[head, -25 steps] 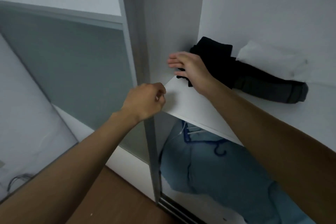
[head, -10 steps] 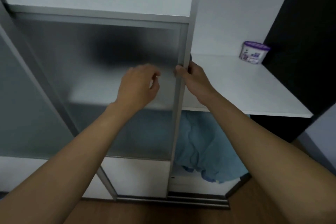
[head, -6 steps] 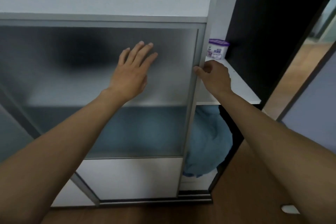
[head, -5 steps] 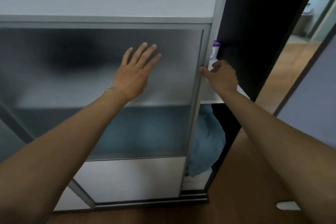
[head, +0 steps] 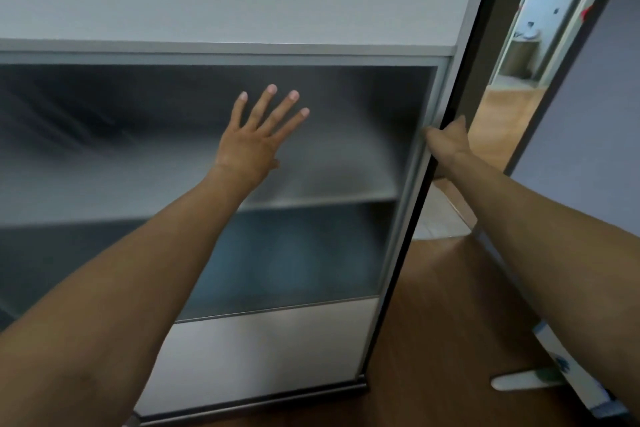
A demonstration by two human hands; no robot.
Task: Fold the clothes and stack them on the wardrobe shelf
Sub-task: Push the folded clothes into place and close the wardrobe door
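Observation:
The wardrobe's sliding door [head: 346, 156] of frosted glass in a grey metal frame fills the view and covers the opening up to the dark side panel [head: 485, 45]. My left hand [head: 258, 139] presses flat on the glass with fingers spread. My right hand [head: 448, 140] grips the door's right edge, its fingers hidden behind the frame. Through the glass the white shelf [head: 311, 198] shows as a blur, with blue fabric [head: 287, 253] blurred below it. The stacked clothes show only as a dark smear at upper left.
Brown wooden floor [head: 450, 322] runs along the right of the wardrobe. A doorway [head: 512, 87] at upper right opens onto another room. A white object [head: 519, 382] lies on the floor at lower right, beside a grey wall [head: 588, 114].
The door slid right, covering the shelf, the dark and white clothes, the purple-lidded tub and the hanging blue fabric. My left hand opened flat on the glass; my right stayed on the door's edge.

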